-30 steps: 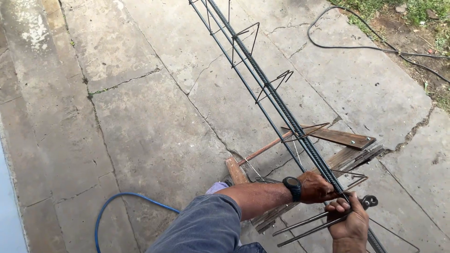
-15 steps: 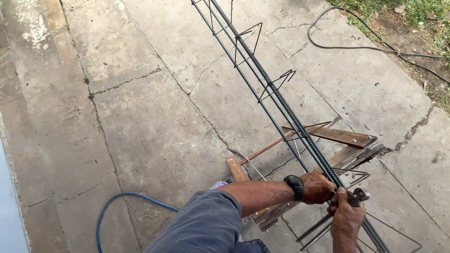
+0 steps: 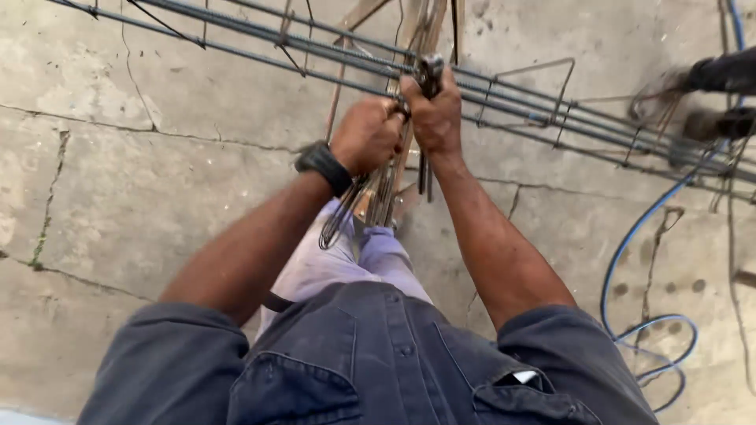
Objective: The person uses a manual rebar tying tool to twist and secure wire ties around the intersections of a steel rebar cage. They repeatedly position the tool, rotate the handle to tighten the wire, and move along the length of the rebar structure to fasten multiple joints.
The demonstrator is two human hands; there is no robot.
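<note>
A long cage of steel bars (image 3: 236, 35) with triangular stirrups runs across the top of the view, just above the concrete ground. Both my hands are pressed together at the cage. My left hand (image 3: 366, 135), with a black watch on the wrist, grips a bundle of thin wires (image 3: 370, 201) that hangs down toward my legs. My right hand (image 3: 435, 116) is closed around a dark metal tool (image 3: 429, 69) whose head sits against the bars. My fingers hide the spot where tool, wires and bars meet.
Cracked concrete slabs (image 3: 142, 197) lie all around. A blue hose (image 3: 630, 260) loops on the right. Wooden strips (image 3: 358, 14) lie under the cage at the top. Two dark blurred shapes (image 3: 720, 75) sit by the bars at the far right.
The view has swung down over my own body, so the cage now crosses the top. Both hands have closed together on the bars, with the tool raised against them.
</note>
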